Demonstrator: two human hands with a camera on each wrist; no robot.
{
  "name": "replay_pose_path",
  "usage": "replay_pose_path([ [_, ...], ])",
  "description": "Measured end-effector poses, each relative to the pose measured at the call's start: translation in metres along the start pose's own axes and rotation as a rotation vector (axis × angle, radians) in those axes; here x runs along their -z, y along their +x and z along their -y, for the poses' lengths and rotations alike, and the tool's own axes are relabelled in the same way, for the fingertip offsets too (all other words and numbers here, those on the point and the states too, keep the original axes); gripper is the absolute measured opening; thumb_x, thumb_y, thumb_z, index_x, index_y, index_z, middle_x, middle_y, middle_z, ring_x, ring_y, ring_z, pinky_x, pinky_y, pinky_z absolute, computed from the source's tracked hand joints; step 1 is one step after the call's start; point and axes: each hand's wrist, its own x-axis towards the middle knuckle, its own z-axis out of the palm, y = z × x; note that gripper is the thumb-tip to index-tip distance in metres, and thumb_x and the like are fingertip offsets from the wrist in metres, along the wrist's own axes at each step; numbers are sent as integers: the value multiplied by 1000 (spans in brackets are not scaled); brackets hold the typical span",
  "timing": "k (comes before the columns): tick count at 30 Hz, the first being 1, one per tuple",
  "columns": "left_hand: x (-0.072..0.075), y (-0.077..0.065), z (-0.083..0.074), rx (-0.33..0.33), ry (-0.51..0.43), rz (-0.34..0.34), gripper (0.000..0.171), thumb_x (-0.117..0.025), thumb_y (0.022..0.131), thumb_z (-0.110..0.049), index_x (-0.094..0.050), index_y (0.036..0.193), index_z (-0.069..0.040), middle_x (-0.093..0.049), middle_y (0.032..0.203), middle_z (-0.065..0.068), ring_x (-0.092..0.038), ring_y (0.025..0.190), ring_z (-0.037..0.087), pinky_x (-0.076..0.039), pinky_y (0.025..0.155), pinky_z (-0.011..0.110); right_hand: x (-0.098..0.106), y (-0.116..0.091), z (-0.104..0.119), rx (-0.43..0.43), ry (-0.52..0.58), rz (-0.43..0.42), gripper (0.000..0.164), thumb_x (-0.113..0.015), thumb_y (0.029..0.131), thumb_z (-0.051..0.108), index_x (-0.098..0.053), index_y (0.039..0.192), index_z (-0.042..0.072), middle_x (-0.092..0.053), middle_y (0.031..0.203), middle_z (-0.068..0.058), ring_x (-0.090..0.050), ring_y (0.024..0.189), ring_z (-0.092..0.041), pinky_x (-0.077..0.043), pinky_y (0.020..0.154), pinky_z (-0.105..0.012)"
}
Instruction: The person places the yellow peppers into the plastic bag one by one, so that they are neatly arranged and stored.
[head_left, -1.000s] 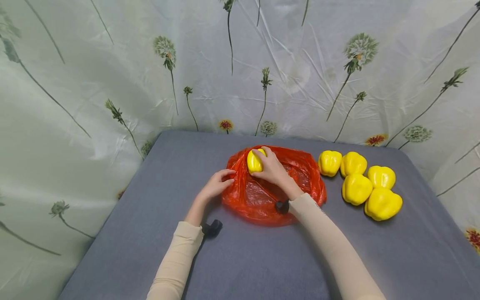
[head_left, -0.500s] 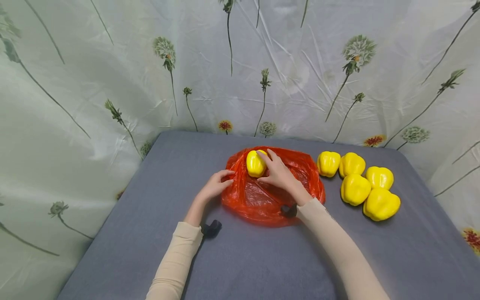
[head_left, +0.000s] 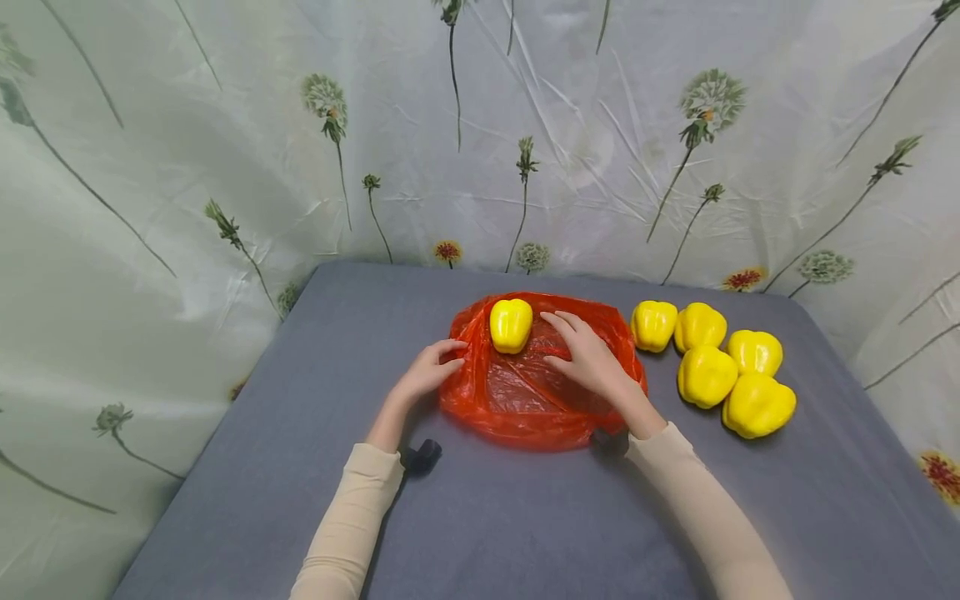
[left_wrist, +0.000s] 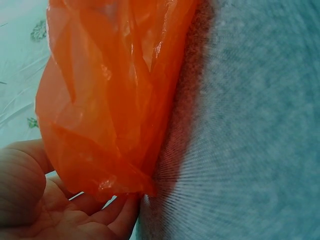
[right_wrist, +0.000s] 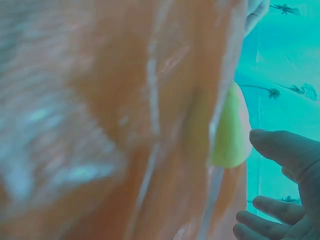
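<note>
A yellow bell pepper [head_left: 511, 326] sits inside the red plastic bag [head_left: 517, 429], toward its back left. My right hand [head_left: 588, 358] hovers over the bag's opening just right of that pepper, thumb and fingers spread with nothing between them. In the right wrist view the pepper [right_wrist: 231, 130] shows partly behind the bag's film, near my thumb tip. My left hand [head_left: 427, 371] is at the bag's left side, relaxed fingertips touching the film. Up close in the left wrist view, the bag's crumpled edge [left_wrist: 107, 182] lies against the fingers, which it partly hides.
Several more yellow bell peppers [head_left: 707, 377] stand grouped on the grey tabletop [head_left: 525, 525], right of the bag. A flower-printed curtain [head_left: 600, 208] hangs behind and beside the table. A black wrist device [head_left: 422, 458] is at my left wrist.
My right hand has let go of the pepper and drawn back to the right, leaving it in the bag. My left hand has kept its place at the bag's side.
</note>
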Motion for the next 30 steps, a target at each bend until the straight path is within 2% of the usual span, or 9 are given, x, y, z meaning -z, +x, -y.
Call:
replay_pose_path([
  [12,1,1,2,-2,2,0,39,-52,94,-14,-52,130,-2,-48,138,20,-45,128,35,-37,109,50,19,-28,-17,2,4,-100,68,-72,81,15,-39,140,6,-44,138,-21,-44,125,-36,-43,101,-54],
  [21,2,1,3,-19,0,-2,39,-51,94,-13,-51,130,0,-49,137,21,-45,127,36,-38,108,50,33,-49,-36,-58,10,-163,69,-72,80,12,-39,140,5,-43,138,-24,-44,125,-39,-44,97,-58],
  [30,0,0,4,-2,5,1,39,-52,93,-11,-51,130,0,-48,138,21,-46,128,36,-38,108,49,43,-73,-54,-88,13,-260,67,-73,78,8,-42,137,1,-46,134,-25,-44,123,-40,-42,97,-61],
])
